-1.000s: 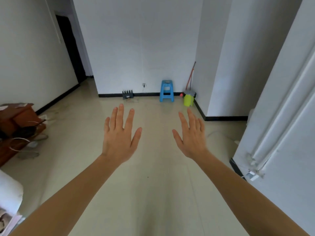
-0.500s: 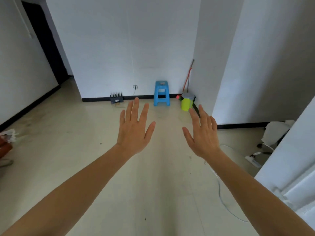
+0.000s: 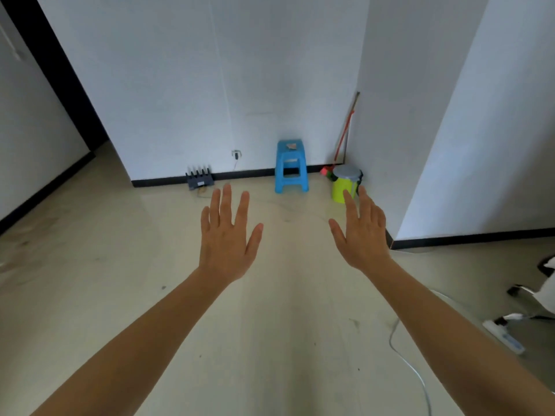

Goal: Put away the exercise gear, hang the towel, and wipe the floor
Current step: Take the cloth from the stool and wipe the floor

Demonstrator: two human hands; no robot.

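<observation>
My left hand (image 3: 226, 238) and right hand (image 3: 365, 238) are empty, fingers (image 3: 225, 202) straight, so I'd walk to what looks like the mop (image 3: 345, 130) beside the yellow bucket (image 3: 341, 184) and grip its handle high.

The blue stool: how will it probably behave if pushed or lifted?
The blue stool looks like moulded plastic, so probably stiff and light. Its legs splay outward, so a low push would likely slide it on the glossy floor, not tip it. The scrap on its seat may slip off.

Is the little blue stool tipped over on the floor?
No, the blue stool stands upright on its legs by the white wall.
</observation>
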